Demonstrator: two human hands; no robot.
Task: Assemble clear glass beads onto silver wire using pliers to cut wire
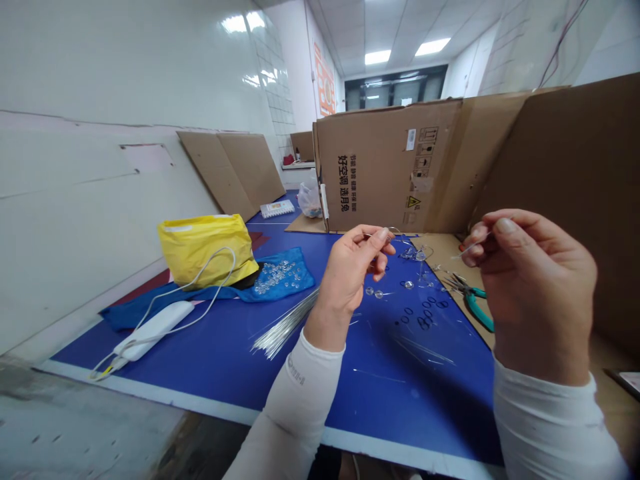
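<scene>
Above the blue table, my left hand (356,268) is closed in a pinch. A thin curved wire (395,230) sticks out at its fingertips. My right hand (537,280), raised at the right, pinches a short length of thin wire (469,249) between thumb and forefinger. Its near end is hidden by the fingers. Below and between the hands lie clear beads (379,294), small dark rings (427,314) and loose wires (425,350). Pliers with teal handles (477,308) rest on cardboard beside my right hand.
A bundle of straight wires (285,328) lies left of my left forearm. Clear beads (277,277) sit on a blue cloth bag (306,267) near a yellow package (207,250). A white power strip (155,329) trails its cord. Tall cardboard (380,170) walls the back and right.
</scene>
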